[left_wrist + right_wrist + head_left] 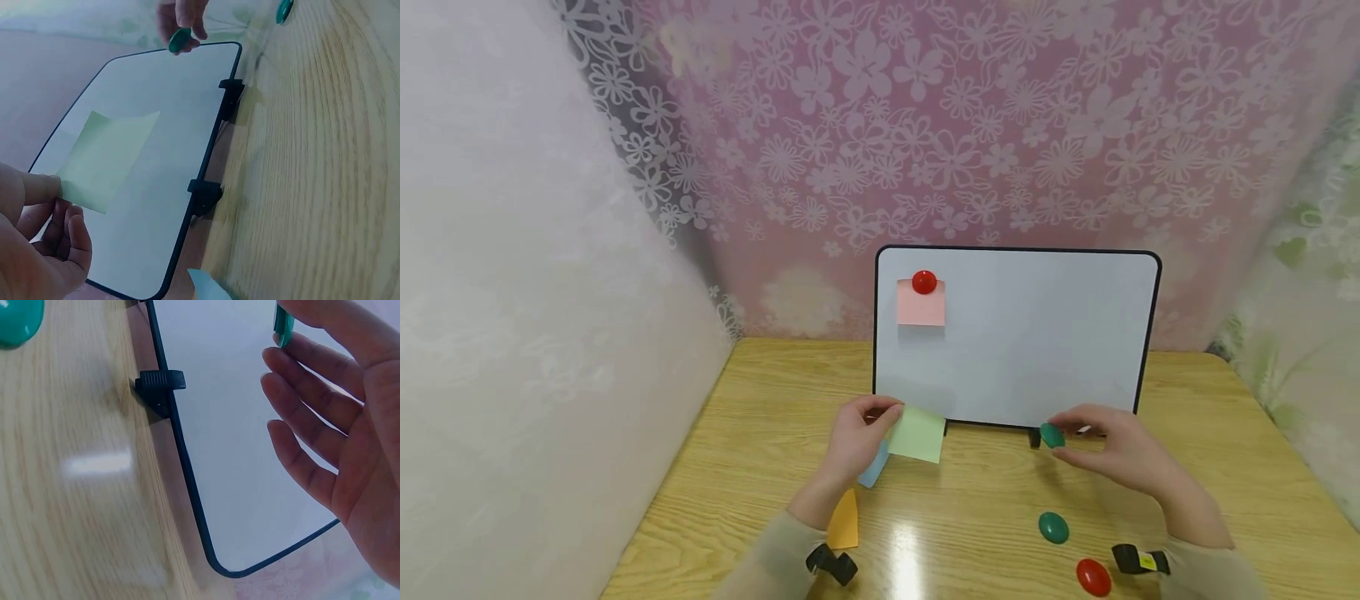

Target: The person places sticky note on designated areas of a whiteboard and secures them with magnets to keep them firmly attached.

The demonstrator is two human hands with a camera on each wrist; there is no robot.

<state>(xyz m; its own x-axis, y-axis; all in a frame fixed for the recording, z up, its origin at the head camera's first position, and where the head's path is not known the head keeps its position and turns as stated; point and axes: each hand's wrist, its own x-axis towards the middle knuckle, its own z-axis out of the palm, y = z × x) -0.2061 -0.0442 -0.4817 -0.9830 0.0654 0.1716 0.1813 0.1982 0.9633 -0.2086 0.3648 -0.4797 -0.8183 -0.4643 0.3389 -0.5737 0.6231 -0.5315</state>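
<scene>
My left hand [859,437] pinches a pale green sticky note [917,434] by its left edge, in front of the lower left of a whiteboard [1037,342]. In the left wrist view the note [109,159] hangs before the white surface, held between thumb and fingers. On the right, my right hand [1116,450] holds a round green magnet [1052,435] between thumb and fingertips, near the board's bottom edge. The right wrist view shows that magnet [284,325] edge-on, partly hidden by the thumb. A red magnet [924,282] pins a pink sticky note [921,307] at the board's upper left.
A second green magnet [1054,527] and a red magnet [1093,577] lie on the wooden table [970,517] near my right wrist. A blue sticky note [873,468] and an orange one [844,521] lie by my left forearm. Black clip feet [205,195] support the board.
</scene>
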